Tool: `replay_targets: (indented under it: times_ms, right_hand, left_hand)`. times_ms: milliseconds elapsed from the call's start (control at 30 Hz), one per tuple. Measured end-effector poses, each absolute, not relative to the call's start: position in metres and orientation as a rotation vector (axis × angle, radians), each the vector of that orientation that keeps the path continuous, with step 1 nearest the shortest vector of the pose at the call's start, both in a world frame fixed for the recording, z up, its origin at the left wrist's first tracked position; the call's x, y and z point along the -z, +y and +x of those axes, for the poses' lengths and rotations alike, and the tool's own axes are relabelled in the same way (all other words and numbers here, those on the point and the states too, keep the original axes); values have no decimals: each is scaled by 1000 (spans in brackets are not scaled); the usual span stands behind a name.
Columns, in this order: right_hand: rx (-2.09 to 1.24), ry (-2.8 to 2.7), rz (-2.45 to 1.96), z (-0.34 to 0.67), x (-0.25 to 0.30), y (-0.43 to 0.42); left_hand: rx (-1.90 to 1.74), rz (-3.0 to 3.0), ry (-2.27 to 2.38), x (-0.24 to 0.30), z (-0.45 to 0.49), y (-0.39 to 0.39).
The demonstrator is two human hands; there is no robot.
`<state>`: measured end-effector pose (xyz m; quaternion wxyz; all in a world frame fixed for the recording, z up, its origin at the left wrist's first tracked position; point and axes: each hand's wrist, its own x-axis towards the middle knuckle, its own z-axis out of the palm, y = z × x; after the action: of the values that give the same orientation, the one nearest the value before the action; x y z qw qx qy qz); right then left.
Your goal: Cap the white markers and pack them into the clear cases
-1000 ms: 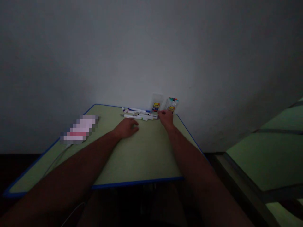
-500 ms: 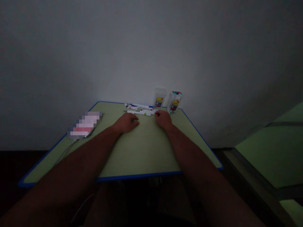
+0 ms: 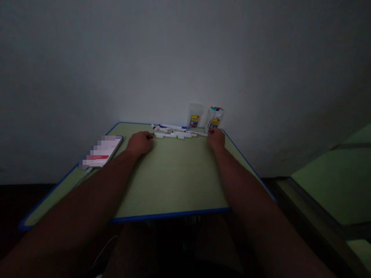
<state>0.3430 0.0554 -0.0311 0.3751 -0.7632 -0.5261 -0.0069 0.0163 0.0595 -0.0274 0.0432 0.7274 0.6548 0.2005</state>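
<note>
Several white markers (image 3: 171,135) lie in a loose row near the back of the table, some with coloured ends. My left hand (image 3: 140,142) is closed at the row's left end, its fingertips on the dark end of a marker (image 3: 158,135). At the right end, my right hand (image 3: 216,138) pinches the tip of another white marker (image 3: 202,134). Behind the row lie more markers with blue parts (image 3: 173,126). A clear plastic case (image 3: 195,112) with a yellow label stands by the wall. Beside it, a second case (image 3: 215,118) holds markers with coloured caps upright.
The light green table (image 3: 174,181) has a blue edge and stands against a grey wall (image 3: 162,61). On its left side a phone (image 3: 109,153) lies with its screen lit and a cable attached. A green panel (image 3: 333,189) is at the right.
My hands have moved apart: the left went leftward to the end of the row, the right moved rightward to beside the filled case. More of the markers now shows between them.
</note>
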Motion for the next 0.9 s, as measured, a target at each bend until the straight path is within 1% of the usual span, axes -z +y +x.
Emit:
replay_targets:
  times_ms: [167,367,567,667,900]
  right_hand:
    - [-9,-1221,-1933,355,33,57]
    - [-40,-1169,-1921,357,32,60]
    - [-57,-1157,-1950,366,33,62]
    - [-34,-1315,-1933,364,34,64]
    - [69,-1946,-1904,341,40,65]
  left_hand:
    - [-648,2096,2089,26,7,64]
    - [-638,2126,2058,29,5,65]
    - [-709,2184,2011,32,4,67]
    - [-716,2191,2019,33,5,67]
    - [-661,2194,2018,30,8,64]
